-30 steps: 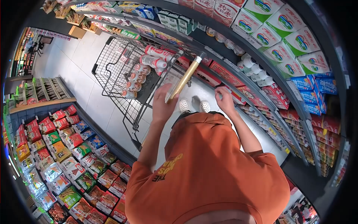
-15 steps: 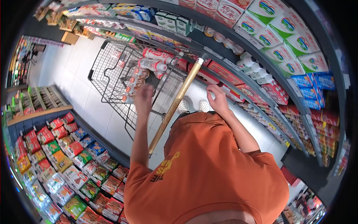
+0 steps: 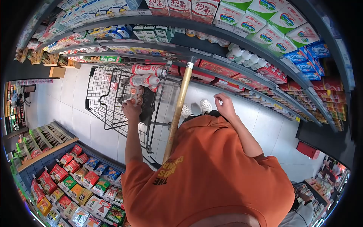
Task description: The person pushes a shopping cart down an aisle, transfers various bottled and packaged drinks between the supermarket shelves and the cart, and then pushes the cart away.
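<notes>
A wire shopping cart (image 3: 109, 81) stands ahead of me on the left. My left hand (image 3: 131, 111) reaches down into it, its fingers bent over the near end of a pack of small bottles (image 3: 137, 92) with orange tops. The hand covers part of that pack. Beside it lie larger red-and-white bottles (image 3: 144, 80), on their sides. The cart's gold handle bar (image 3: 177, 109) runs between my two arms, with neither hand on it. My right hand (image 3: 225, 106) hangs in the air right of the bar, fingers loosely bent and apart, with nothing in it.
Shelves with milk cartons (image 3: 228, 17), blue boxes (image 3: 308, 60) and red boxes (image 3: 217, 68) curve along the far side and right. A bin of colourful snack bags (image 3: 81, 181) stands at lower left. A person's pale sleeve (image 3: 302, 213) shows at lower right.
My left hand has moved down and left onto the bottle pack in the cart. My right hand has shifted slightly right and down. The view has turned, moving the shelves and cart.
</notes>
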A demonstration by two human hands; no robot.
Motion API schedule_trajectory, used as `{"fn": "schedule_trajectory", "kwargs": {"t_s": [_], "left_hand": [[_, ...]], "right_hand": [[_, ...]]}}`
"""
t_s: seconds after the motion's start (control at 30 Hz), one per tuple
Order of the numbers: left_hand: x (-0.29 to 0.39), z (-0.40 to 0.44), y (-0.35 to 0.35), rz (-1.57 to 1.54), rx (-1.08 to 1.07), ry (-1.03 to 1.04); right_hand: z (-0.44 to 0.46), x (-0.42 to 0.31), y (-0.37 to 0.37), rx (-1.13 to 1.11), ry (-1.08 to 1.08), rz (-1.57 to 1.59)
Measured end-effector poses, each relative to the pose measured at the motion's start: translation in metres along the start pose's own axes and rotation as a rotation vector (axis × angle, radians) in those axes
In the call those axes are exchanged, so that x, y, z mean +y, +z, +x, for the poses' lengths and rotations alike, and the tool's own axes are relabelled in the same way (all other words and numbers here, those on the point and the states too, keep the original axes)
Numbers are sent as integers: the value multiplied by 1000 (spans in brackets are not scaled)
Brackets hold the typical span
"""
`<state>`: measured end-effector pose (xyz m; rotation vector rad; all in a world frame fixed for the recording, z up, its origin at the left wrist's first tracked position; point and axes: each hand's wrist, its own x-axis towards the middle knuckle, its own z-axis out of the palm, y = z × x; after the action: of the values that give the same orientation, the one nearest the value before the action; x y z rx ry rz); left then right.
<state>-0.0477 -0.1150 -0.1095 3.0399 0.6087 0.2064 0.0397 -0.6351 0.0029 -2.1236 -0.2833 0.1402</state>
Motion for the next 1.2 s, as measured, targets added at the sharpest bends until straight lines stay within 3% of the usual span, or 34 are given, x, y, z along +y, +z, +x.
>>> {"fn": "schedule_trajectory", "kwargs": {"t_s": [0.1, 0.17, 0.27, 0.3, 0.4, 0.53, 0.57, 0.6, 0.67, 0.7, 0.83, 0.87, 0.93, 1.0, 1.07, 1.13, 1.17, 1.2], "left_hand": [[-20, 0, 25, -274, -56, 36], [-1, -9, 0, -392, -113, -53], [30, -4, -42, -282, -249, -262], [24, -2, -46, -158, -271, -119], [15, 6, -68, -200, -525, -240], [34, 11, -211, -655, -681, -424], [52, 14, -264, -882, -746, -343], [57, 19, -288, -907, -817, -380], [104, 16, -348, -1195, -738, -445], [118, 18, -356, -1192, -838, -326], [192, 32, -333, -1177, -1130, 124], [221, 45, -349, -896, -1272, 110], [257, 41, -360, -964, -1357, 90], [244, 46, -310, -1104, -1291, 64], [237, 43, -277, -1447, -1314, -58], [236, 31, -268, -1989, -1380, -304], [238, 25, -264, -2187, -1421, -153], [250, 10, -267, -1939, -1148, -101]], "right_hand": [[-1, 1, 5, -43, 19, 1], [0, 0, 9, -74, 26, 10], [2, -2, 11, -114, 11, 10], [2, -1, 11, -134, 14, 8], [2, 1, 5, -169, 37, 14], [9, -19, -15, -124, 17, 16], [17, -41, -25, -112, -5, 23], [26, -60, -32, -114, -60, 63], [45, -98, -42, -110, -169, 141], [53, -121, -43, -172, -149, 293], [85, -179, -57, -662, 97, 770], [83, -174, -60, -726, 135, 774], [79, -158, -64, -850, 212, 782], [62, -137, -71, -708, 350, 928], [51, -123, -85, -561, 443, 1018], [43, -105, -93, -449, 510, 1094], [40, -92, -94, -396, 546, 1112], [37, -82, -96, -344, 582, 1126]]}}
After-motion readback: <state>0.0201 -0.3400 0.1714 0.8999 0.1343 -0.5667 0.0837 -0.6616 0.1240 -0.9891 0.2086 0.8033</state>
